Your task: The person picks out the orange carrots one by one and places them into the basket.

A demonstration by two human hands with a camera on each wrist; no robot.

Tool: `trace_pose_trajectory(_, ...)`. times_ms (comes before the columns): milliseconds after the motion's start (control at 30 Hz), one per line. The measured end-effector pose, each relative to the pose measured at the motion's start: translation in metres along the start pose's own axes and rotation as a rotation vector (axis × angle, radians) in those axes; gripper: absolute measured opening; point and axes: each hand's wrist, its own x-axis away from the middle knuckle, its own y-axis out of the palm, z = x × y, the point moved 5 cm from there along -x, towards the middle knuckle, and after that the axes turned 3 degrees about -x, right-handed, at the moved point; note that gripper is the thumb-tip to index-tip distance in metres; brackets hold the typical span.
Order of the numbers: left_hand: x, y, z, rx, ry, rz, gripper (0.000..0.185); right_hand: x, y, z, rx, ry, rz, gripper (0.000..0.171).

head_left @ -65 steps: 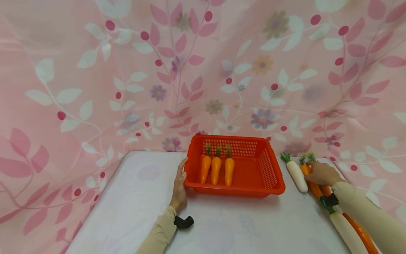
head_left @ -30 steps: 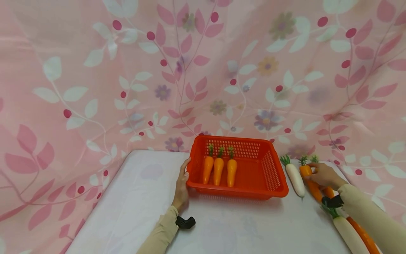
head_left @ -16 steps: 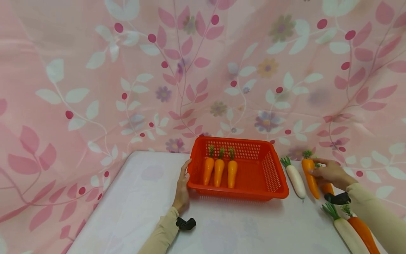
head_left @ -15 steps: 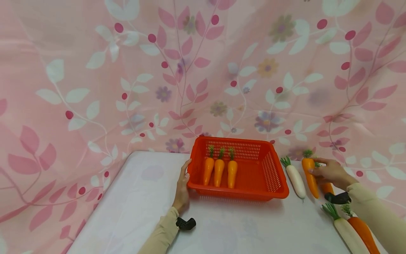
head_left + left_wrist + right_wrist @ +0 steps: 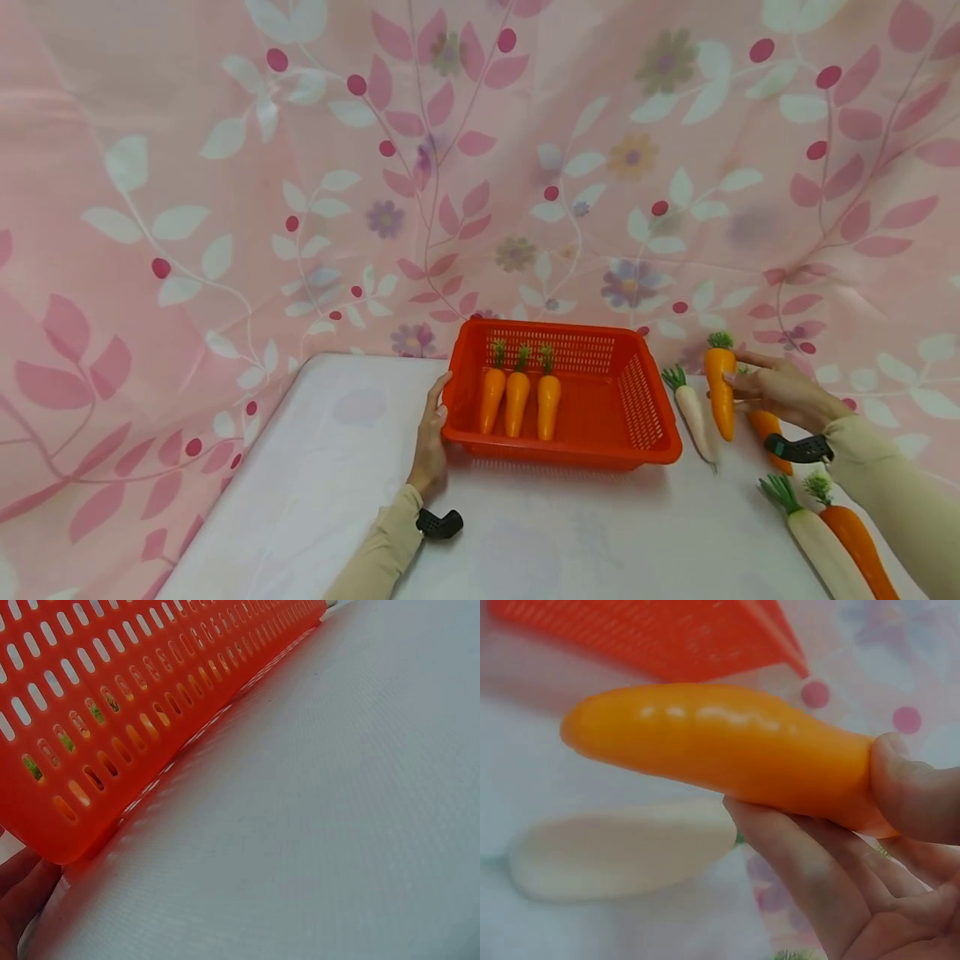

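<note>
An orange carrot point(image 5: 721, 387) with a green tuft is held upright off the table by my right hand point(image 5: 787, 393). In the right wrist view, the thumb point(image 5: 911, 787) presses the thick end of the carrot from one side and the fingers support it from the other. My left hand point(image 5: 430, 446) rests against the left side of a red plastic basket point(image 5: 562, 451), its fingers fairly straight along the outside. Inside the basket, three carrots point(image 5: 517, 404) lie side by side toward the left. In the left wrist view, fingers point(image 5: 26, 889) touch the basket's lower corner.
A white radish point(image 5: 696, 421) lies just right of the basket. Another carrot point(image 5: 768, 437) is partly hidden behind my right hand. Nearer the front right lie a second white radish point(image 5: 825, 554) and a carrot point(image 5: 858, 542). A floral curtain point(image 5: 480, 167) hangs behind the table point(image 5: 555, 542).
My right hand has taken hold of a carrot on the right, lifted it off the table and shifted it slightly left over the radish. My left hand stays at the basket.
</note>
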Motion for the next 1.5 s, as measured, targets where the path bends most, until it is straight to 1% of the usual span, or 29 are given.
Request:
trace_pose_trajectory(200, -0.001, 0.001, 0.001, 0.002, -0.005, -0.002, 0.052, -0.001, 0.012, -0.016, -0.091, -0.02, -0.032, 0.078)
trace_pose_trajectory(300, -0.002, 0.001, 0.001, 0.0, 0.011, -0.003, 0.052, -0.002, 0.02, -0.021, -0.102, -0.028, -0.044, 0.079)
trace_pose_trajectory(400, -0.003, 0.001, 0.002, -0.015, 0.023, 0.0, 0.053, -0.005, 0.025, -0.023, -0.076, -0.035, -0.053, 0.078)
trace_pose_trajectory(533, -0.004, -0.001, 0.009, -0.005, 0.024, -0.007, 0.053, -0.01, 0.034, -0.028, -0.039, -0.067, -0.082, 0.071)
trace_pose_trajectory(667, -0.003, -0.002, 0.019, 0.034, 0.027, -0.024, 0.054, -0.016, 0.045, -0.032, -0.094, -0.113, -0.115, 0.061)
trace_pose_trajectory(733, -0.003, -0.002, 0.019, 0.042, 0.024, -0.025, 0.054, -0.019, 0.051, -0.033, -0.133, -0.13, -0.14, 0.053)
trace_pose_trajectory(767, -0.003, -0.002, 0.018, 0.038, 0.019, -0.024, 0.054, -0.02, 0.054, -0.034, -0.157, -0.129, -0.145, 0.049)
trace_pose_trajectory(833, -0.003, -0.001, 0.013, 0.023, 0.015, -0.017, 0.054, -0.022, 0.06, -0.035, -0.163, -0.127, -0.151, 0.046)
trace_pose_trajectory(900, -0.003, 0.0, 0.007, 0.008, 0.005, -0.008, 0.053, -0.023, 0.064, -0.037, -0.156, -0.115, -0.136, 0.05)
trace_pose_trajectory(967, -0.003, 0.0, 0.002, -0.007, -0.003, 0.0, 0.053, -0.024, 0.069, -0.039, -0.145, -0.103, -0.121, 0.058)
trace_pose_trajectory(1033, -0.002, 0.0, 0.0, -0.01, -0.006, 0.007, 0.053, -0.024, 0.073, -0.042, -0.143, -0.094, -0.115, 0.066)
trace_pose_trajectory(1133, -0.002, -0.001, -0.001, -0.004, 0.001, 0.007, 0.053, -0.026, 0.079, -0.045, -0.151, -0.083, -0.121, 0.072)
trace_pose_trajectory(1300, -0.002, -0.001, 0.0, 0.005, 0.003, 0.001, 0.053, -0.033, 0.09, -0.047, -0.189, -0.059, -0.113, 0.075)
trace_pose_trajectory(1400, -0.002, -0.001, 0.0, 0.005, -0.001, 0.001, 0.053, -0.038, 0.096, -0.046, -0.215, -0.047, -0.109, 0.074)
trace_pose_trajectory(1500, -0.002, -0.001, -0.001, 0.008, -0.002, 0.001, 0.052, -0.043, 0.102, -0.044, -0.217, -0.049, -0.107, 0.071)
